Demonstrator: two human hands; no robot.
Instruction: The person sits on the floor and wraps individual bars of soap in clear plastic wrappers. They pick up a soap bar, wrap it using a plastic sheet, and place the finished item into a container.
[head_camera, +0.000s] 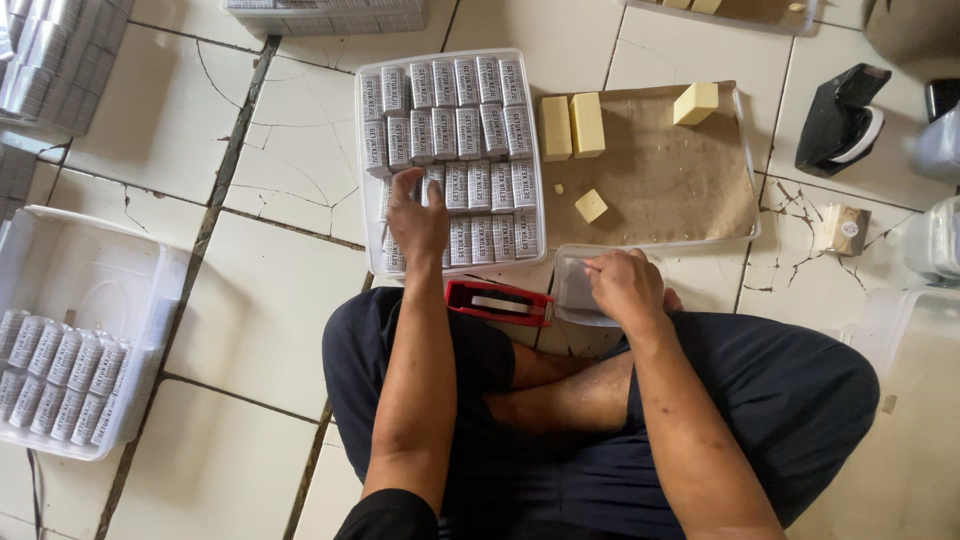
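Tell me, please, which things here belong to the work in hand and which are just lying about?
In use: left hand on tray of wrapped bars; right hand on small clear container.

Lying about: red tape dispenser, black tape dispenser, side bin.

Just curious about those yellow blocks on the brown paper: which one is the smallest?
The small yellow cube lying alone near the paper's front edge; the other three, along the far edge, are clearly bigger.

Wrapped silver bars (470, 130) lie in rows in a white tray (365, 170); small clear tub (578, 290), perhaps empty, nearby.
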